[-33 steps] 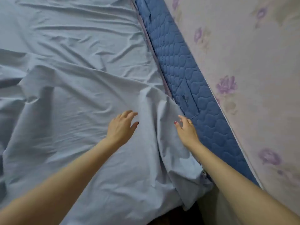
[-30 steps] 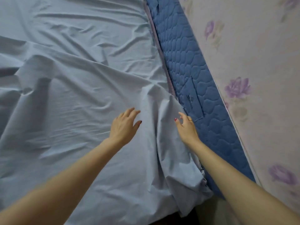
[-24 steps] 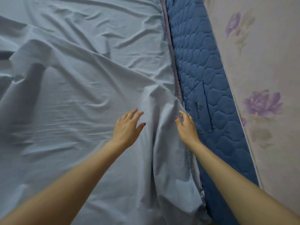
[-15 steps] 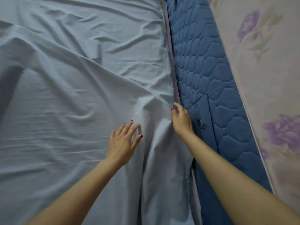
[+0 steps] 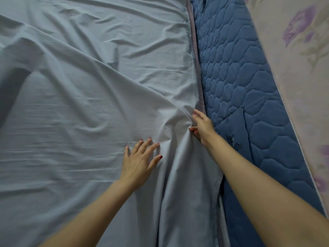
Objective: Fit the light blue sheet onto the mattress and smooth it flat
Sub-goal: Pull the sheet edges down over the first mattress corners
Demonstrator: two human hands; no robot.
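Two bare hands are all you have in view, and both arms run off the bottom edge. Your left hand lies palm down on the light blue sheet, its fingers spread apart and flat on the cloth. Your right hand sits at the sheet's right border, where the cloth meets the dark blue quilted mattress; its thumb and forefinger reach forward along the seam, while the other fingers curl into a bunched fold, so you cannot tell whether they pinch the cloth or only press it. One sheet covers nearly the whole bed top, creased throughout, with one long raised ridge running from the upper left down toward your right hand. One strip of mattress stays uncovered along the floral wallpapered wall. One printed label on that strip is too small to read
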